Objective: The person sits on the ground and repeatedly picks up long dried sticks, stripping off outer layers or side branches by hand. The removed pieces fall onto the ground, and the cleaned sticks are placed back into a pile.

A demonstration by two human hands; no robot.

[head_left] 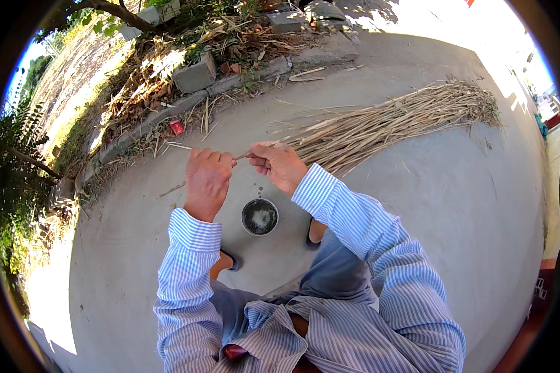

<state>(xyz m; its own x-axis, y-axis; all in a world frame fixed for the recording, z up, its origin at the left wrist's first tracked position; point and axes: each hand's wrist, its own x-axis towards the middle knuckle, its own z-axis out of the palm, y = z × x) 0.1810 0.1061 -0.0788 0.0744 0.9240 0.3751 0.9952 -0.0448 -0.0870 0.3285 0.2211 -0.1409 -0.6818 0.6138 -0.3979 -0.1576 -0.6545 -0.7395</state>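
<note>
A thin dry stalk [241, 156] runs slantwise between my hands, and its lower end pokes out to the left of my left hand. Closed fingers of my left hand [207, 181] grip it, knuckles up. My right hand [280, 165] pinches the stalk a short way to the right, thumb and fingertips together. Below and between the hands, a round dark bowl [260, 217] stands on the ground between my feet, with something pale inside that I cannot make out. Beyond my right hand lies a long bundle of dry stalks [392, 121], its bushy end at the far right.
Grey concrete ground [460, 205] spreads around me. A low kerb [218, 86] with a loose concrete block [195, 74] borders a planted strip of dry litter at the far left. A small red packet [177, 127] lies near the kerb, beside scattered stalk pieces.
</note>
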